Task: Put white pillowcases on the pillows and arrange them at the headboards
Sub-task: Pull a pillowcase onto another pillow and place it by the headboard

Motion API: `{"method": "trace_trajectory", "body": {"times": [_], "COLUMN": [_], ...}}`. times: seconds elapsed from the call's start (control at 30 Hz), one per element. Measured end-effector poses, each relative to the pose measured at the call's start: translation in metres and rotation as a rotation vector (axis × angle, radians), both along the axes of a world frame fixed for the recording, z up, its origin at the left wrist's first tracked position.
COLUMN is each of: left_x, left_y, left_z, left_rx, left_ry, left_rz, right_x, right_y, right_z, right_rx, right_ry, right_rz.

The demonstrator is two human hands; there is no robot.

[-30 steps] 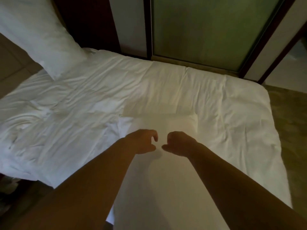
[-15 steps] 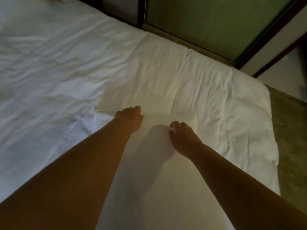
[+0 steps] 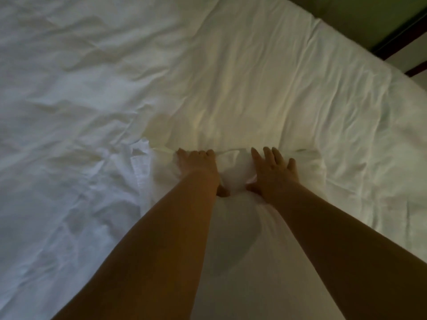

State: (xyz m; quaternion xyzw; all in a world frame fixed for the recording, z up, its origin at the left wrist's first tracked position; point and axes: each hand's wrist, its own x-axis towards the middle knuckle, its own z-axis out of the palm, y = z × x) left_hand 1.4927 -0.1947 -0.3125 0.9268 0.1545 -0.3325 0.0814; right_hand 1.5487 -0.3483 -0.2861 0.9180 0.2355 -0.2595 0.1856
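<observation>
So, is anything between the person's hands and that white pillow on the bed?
Nothing visible. The left hand and right hand both rest directly on the soft white pillow, which lies on the rumpled white bedding.
</observation>
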Motion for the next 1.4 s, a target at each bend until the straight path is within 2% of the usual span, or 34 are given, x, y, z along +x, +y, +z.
{"method": "trace_trajectory", "body": {"times": [0.13, 0.23, 0.4, 0.47, 0.53, 0.6, 0.73, 0.87, 0.97, 1.17, 1.4], "left_x": [-0.005, -0.025, -0.06, -0.073, -0.086, -0.099, -0.123, -0.155, -0.18, -0.239, -0.293], "left_y": [-0.009, -0.008, -0.006, -0.009, -0.012, -0.017, -0.024, -0.033, -0.041, -0.079, -0.13], "left_z": [-0.006, -0.008, -0.011, 0.0, 0.014, 0.025, 0.061, 0.148, 0.214, 0.353, 0.543], "left_rx": [0.016, 0.004, 0.114, 0.089, 0.065, 0.075, 0.112, 0.099, 0.055, -0.077, 0.142], "left_ry": [-0.208, -0.388, -0.836, -0.855, -0.793, -0.749, -0.667, -0.513, -0.433, -0.55, -0.732], "left_rz": [-0.028, -0.039, -0.255, -0.329, -0.364, -0.416, -0.431, -0.314, -0.186, -0.035, -0.032], "right_x": [0.016, 0.018, -0.009, -0.028, -0.047, -0.064, -0.09, -0.115, -0.129, -0.169, -0.216], "right_y": [0.01, 0.018, 0.013, 0.001, -0.011, -0.017, -0.028, -0.033, -0.045, -0.079, -0.121], "right_z": [-0.003, -0.002, 0.014, 0.022, 0.028, 0.041, 0.075, 0.143, 0.201, 0.331, 0.524], "right_rx": [-0.003, -0.04, -0.01, 0.117, 0.273, 0.31, 0.286, 0.321, 0.282, 0.44, 0.585], "right_ry": [0.057, 0.036, 0.017, 0.006, -0.089, -0.15, -0.139, -0.113, -0.006, 0.024, -0.13], "right_rz": [0.18, 0.21, 0.32, 0.296, 0.289, 0.301, 0.345, 0.375, 0.422, 0.551, 0.653]}}
